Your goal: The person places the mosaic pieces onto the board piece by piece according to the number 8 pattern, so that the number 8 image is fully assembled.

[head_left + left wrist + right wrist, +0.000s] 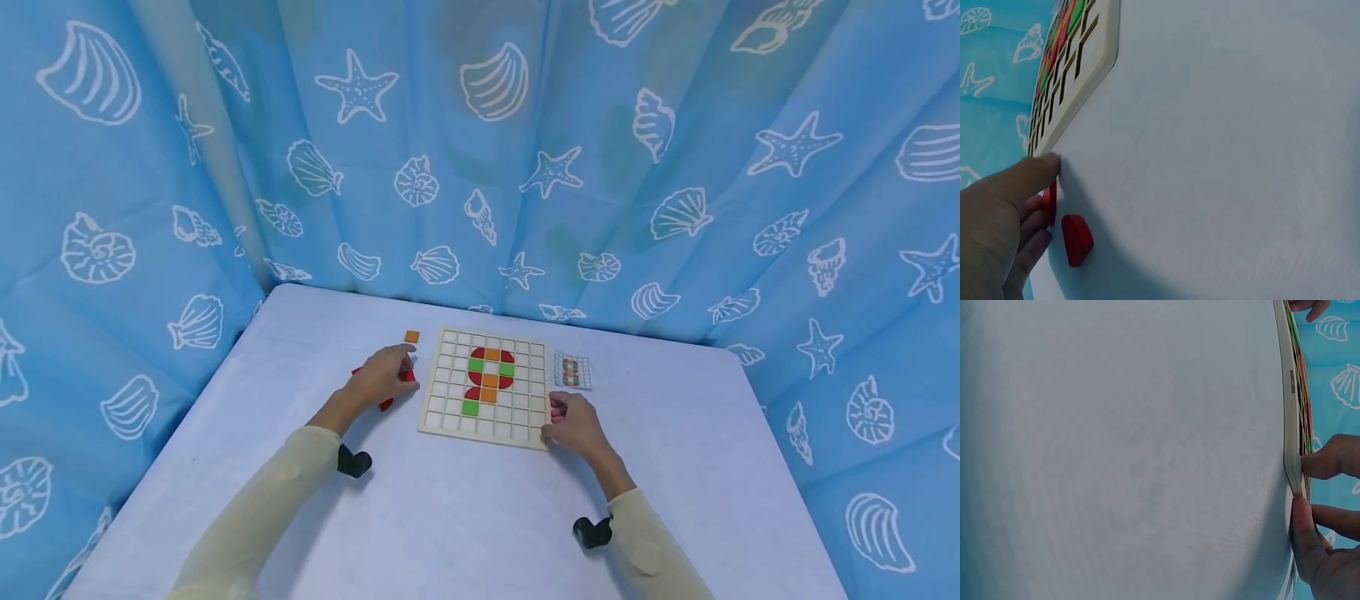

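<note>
A wooden grid board [442,422] lies on the table with red, green and orange tiles set in its squares. My right hand [576,423] holds the board's near right edge, with fingertips at the corner in the right wrist view. My left hand [381,375] is left of the board, its thumb and index finger spread over loose red tiles. In the left wrist view, one red tile [1050,203] shows beside the fingers and a red tile with a rounded side [1077,240] lies close by. An orange square tile [412,337] lies just beyond the left index fingertip.
A small printed card [572,370] with a coloured grid pattern lies right of the board. The table [465,517] has a white cover. A blue curtain [480,150] with shells and starfish stands behind it and at the sides.
</note>
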`<state>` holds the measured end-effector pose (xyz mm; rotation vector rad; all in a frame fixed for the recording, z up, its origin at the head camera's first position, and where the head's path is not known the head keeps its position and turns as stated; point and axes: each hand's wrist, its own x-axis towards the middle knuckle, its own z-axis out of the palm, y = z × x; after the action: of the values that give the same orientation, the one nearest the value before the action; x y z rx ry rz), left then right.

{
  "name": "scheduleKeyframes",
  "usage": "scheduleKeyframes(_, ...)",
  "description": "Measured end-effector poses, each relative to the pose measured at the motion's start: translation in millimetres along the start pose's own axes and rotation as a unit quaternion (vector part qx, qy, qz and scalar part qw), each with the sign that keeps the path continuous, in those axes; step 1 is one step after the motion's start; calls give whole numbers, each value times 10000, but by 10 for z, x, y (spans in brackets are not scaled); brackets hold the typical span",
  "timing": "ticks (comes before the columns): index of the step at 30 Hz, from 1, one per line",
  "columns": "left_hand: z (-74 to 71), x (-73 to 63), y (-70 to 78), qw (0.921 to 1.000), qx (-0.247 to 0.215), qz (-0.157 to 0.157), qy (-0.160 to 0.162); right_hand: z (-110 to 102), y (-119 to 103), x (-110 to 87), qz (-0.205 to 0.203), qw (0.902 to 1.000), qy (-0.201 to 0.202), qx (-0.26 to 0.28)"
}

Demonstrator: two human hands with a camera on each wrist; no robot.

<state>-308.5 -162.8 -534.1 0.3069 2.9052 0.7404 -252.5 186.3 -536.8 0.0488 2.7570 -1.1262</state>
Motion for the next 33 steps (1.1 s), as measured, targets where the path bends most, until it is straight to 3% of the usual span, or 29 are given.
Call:
scheduleKeyframes(10, 96, -13, 27, 9992, -224, 83, 315, 5, 1, -3, 59, 10000, 13, 26)
scheduleKeyframes(15, 41, -61, 185, 9977, -538, 250, 335, 11, 6, 1, 36, 10000, -4, 11)
scheduleKeyframes(22, 79, -140, 450, 9948, -498, 887, 33, -4, 7, 8, 52, 10000, -22, 45)
scheduleKeyframes(28, 207, -204, 446, 9948, -312, 887, -391, -7, -1, 1, 70, 9999, -50, 59)
scheduleKeyframes(33, 240, -230, 423, 9948, -330, 904, -327, -13, -9, -9, 44, 10000, -49, 41)
